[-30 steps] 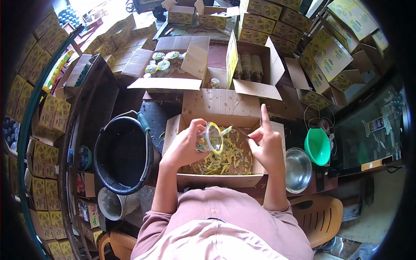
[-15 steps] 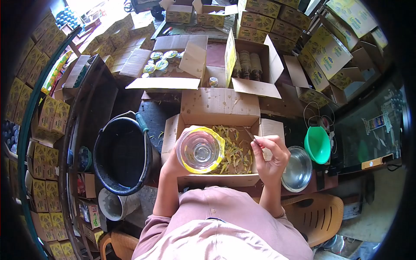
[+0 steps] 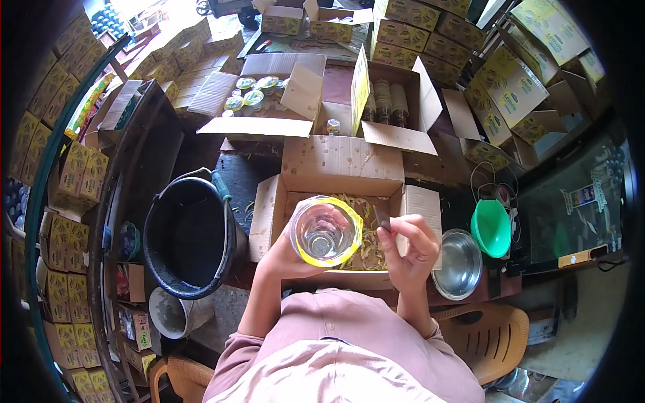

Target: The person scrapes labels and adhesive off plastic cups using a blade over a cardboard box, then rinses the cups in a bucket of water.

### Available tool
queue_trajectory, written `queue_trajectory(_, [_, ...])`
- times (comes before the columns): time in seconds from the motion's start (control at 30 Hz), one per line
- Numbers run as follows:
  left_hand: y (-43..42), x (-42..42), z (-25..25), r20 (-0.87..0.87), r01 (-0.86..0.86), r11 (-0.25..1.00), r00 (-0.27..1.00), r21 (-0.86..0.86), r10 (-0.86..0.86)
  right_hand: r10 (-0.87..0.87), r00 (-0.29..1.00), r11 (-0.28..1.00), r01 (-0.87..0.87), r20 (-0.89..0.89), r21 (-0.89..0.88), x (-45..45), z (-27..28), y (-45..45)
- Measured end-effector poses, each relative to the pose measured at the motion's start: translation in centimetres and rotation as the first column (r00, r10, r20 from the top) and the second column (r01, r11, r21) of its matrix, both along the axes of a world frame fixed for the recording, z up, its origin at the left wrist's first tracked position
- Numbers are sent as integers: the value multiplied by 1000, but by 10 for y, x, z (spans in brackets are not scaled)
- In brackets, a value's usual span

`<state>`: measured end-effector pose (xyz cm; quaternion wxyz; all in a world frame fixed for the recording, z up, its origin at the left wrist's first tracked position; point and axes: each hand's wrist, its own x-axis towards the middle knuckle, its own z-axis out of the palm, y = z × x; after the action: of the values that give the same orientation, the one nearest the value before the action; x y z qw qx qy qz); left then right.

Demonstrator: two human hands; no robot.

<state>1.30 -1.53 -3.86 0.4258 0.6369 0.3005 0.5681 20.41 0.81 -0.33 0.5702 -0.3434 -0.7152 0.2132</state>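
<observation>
My left hand (image 3: 281, 257) is closed around a clear plastic cup (image 3: 324, 233) with a yellow band at its rim. The cup's open-looking end faces me; whether a film covers it, I cannot tell. Between thumb and fingers of my right hand (image 3: 414, 250) is a thin dark blade (image 3: 382, 219), pointing up, a little right of the cup and apart from it. Both hands are over an open cardboard box (image 3: 341, 156). Thin yellow strips (image 3: 369, 259) lie scattered on the box's bottom, partly hidden by the cup and hands.
A black bucket (image 3: 156, 245) stands left, with a whitish bucket (image 3: 166, 319) below. A metal bowl (image 3: 460, 269) and a green bowl (image 3: 492, 227) are at right. Behind, one open carton holds sealed cups (image 3: 252, 98), another stacked cups (image 3: 398, 101). Yellow cartons (image 3: 403, 30) are piled around.
The cup in my left hand has moved right and tilted slightly. My right hand has shifted left towards it, and the blade now shows its flat side.
</observation>
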Motion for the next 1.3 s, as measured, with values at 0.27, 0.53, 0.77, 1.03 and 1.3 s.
queue_trajectory(0.27, [7,-4,-13,-43,97,995,994,-15,-98,-102,741,912,-197,663,361,9,59,11])
queue_trajectory(0.53, [10,7,-9,-175,-322,908,910,267,375,-108,991,987,96,85,126,14,21,15])
queue_trajectory(0.77, [8,16,-14,-108,-305,941,941,145,322,-54,998,995,56,-28,82,-8,-12,-3])
queue_trajectory(1.03, [4,19,-15,-163,-321,938,927,126,339,-94,995,980,90,16,180,-15,-9,-4])
queue_trajectory(1.3, [4,15,-9,-210,-309,940,919,147,335,-159,985,956,136,71,259,-20,-4,-2])
